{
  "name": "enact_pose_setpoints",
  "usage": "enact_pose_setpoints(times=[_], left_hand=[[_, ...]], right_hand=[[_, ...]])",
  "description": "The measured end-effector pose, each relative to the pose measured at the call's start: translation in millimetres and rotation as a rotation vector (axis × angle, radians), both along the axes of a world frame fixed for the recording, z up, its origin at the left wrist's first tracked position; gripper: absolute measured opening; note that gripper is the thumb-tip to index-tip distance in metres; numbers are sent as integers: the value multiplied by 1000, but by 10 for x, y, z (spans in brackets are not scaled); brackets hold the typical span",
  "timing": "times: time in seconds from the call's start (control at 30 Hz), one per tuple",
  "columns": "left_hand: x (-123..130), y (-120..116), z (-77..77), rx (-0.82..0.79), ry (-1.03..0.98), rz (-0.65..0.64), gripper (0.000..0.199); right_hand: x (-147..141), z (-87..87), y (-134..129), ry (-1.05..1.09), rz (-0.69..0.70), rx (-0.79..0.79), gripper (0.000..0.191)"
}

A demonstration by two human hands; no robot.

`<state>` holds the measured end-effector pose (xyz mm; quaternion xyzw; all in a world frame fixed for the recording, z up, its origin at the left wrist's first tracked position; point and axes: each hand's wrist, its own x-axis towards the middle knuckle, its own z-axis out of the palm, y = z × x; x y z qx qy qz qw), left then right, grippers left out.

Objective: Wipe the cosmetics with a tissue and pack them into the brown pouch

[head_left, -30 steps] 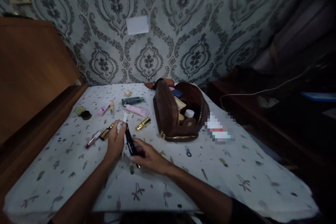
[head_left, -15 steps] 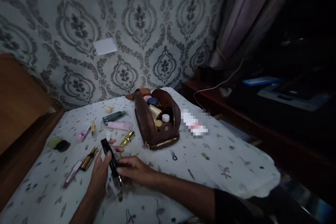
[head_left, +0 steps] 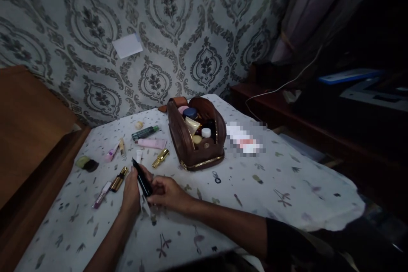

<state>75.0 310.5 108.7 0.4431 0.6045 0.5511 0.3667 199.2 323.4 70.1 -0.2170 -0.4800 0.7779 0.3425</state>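
Observation:
My left hand (head_left: pixel 131 189) is wrapped round a slim black cosmetic tube (head_left: pixel 142 179), which leans with its narrow end pointing away from me. The fingers of my right hand (head_left: pixel 170 194) pinch the tube's near end. A crumpled white tissue or wipe (head_left: pixel 145 206) hangs beneath the tube, between the hands. Just beyond my hands lie a gold lipstick tube (head_left: pixel 160 158) and a small white tube (head_left: pixel 139 155). To the left of my left hand are a gold-and-dark lipstick (head_left: pixel 119 179) and a lip gloss (head_left: pixel 102 195).
An open brown toiletry bag (head_left: pixel 204 157) holding jars and tubes stands on the patterned white cloth (head_left: pixel 255 199). Behind the hands lie a pink tube (head_left: pixel 153 143) and a green tube (head_left: pixel 144 133). A round compact (head_left: pixel 86 163) lies at left, by a wooden board (head_left: pixel 35 123).
The black tube has turned in my hands, and its shiny lower end no longer shows. The whole view has shifted slightly, with table items now appearing further right and higher.

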Motion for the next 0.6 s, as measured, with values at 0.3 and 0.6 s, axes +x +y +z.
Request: enact_pose_setpoints(times=[0.3, 0.6], left_hand=[[-29, -3, -187, -32, -78, -154, 47], [38, -54, -54, -2, -115, -11, 46]], right_hand=[[8, -61, 93, -7, -150, 7, 46], [165, 180, 22, -411, -482, 557, 11]])
